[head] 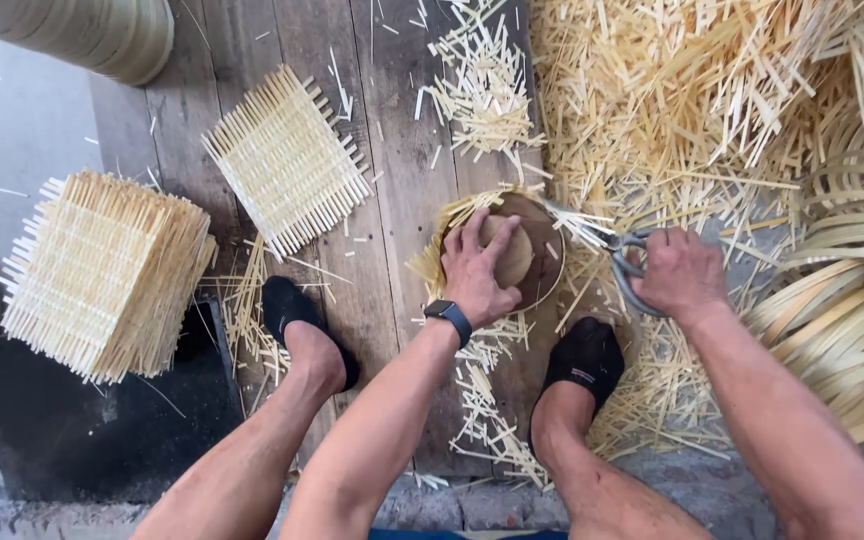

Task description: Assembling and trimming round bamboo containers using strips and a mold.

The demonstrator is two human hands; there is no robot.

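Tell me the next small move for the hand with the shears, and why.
Probably close the shears in the right hand on the strip ends sticking out past the round wooden form. The left hand presses the form flat on the woven mat, and the blades sit at its rim among untrimmed ends.

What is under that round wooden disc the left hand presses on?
Under the round wooden disc, pale woven bamboo strips stick out around its edge. The left hand and disc cover the weave's middle, so its pattern is hidden. The right hand holds shears at the rim.
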